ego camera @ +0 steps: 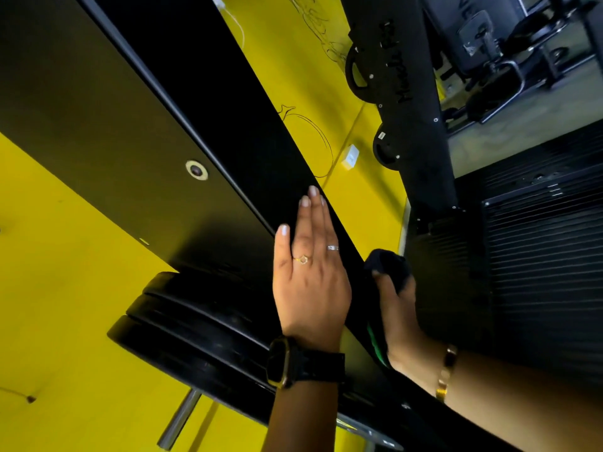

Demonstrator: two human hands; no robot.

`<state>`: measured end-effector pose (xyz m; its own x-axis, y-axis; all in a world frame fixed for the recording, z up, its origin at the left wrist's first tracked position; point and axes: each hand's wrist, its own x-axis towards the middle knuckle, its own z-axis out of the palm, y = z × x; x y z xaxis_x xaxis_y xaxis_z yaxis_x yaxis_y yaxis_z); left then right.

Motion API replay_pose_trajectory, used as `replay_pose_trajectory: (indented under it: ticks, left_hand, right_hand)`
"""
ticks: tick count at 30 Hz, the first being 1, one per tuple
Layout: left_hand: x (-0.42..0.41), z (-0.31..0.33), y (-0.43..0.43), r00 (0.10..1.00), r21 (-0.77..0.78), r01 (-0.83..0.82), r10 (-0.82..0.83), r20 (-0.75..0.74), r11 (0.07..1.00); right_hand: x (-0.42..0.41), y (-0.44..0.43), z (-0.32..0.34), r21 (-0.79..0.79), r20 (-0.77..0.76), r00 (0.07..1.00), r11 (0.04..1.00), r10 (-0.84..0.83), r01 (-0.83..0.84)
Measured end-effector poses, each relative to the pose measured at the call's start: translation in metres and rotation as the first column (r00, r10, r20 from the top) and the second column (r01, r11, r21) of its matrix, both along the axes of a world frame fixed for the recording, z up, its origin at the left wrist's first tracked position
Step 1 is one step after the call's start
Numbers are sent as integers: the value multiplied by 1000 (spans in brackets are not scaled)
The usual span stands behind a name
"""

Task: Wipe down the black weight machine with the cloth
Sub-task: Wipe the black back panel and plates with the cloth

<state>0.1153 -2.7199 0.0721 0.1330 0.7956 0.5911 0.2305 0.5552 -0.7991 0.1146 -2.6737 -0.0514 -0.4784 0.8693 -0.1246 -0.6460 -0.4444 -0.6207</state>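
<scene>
The black weight machine's flat beam (208, 102) runs from the upper left down to the lower right, in front of a yellow wall. My left hand (308, 275) lies flat on the beam with straight fingers; it wears two rings and a black watch. Just to its right, my right hand (396, 308) grips a dark bunched cloth (390, 267) with a green part showing lower down, and holds it against the beam's right edge. Part of my right palm is hidden behind the beam.
Black weight plates (195, 321) are stacked on a metal peg below the beam at lower left. A second black machine arm with pulleys (401, 102) rises at upper right. Beside it stands a weight stack (541, 256). More gym equipment shows at far upper right.
</scene>
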Motion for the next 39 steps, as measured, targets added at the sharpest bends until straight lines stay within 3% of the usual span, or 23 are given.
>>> replay_pose_trajectory:
  ticks: [4,7,12,18,23,28,31,39]
  left_hand:
    - [0,-7,2,1000,36,-12,12,7,999]
    - [-2,-19,-1,1000,48,-12,10,29,999]
    - [-8,-40,-7,1000,73,2,-3,23,997]
    - [-13,-75,-14,998,56,-44,41,50,997]
    - [-16,-87,-17,995,75,-48,41,91,996]
    - [-17,-94,-15,992,104,-17,4,124,994]
    - [-17,-103,-17,983,120,-33,11,184,992]
    - [-27,-140,-34,982,18,-34,30,185,999]
  right_hand:
    - [10,10,34,138,-183,982,987,-55,81]
    - [13,8,37,306,-151,973,928,-174,213]
    - [-2,-8,-17,366,-94,977,907,-189,210]
    - [-21,-9,-87,339,118,986,938,-120,73]
    - [-17,10,-64,152,95,995,988,4,-18]
    - [0,-2,-26,292,14,989,946,-148,138]
    - [-5,-27,-45,306,12,985,939,-171,159]
    - [-30,-27,-120,264,326,939,964,-109,20]
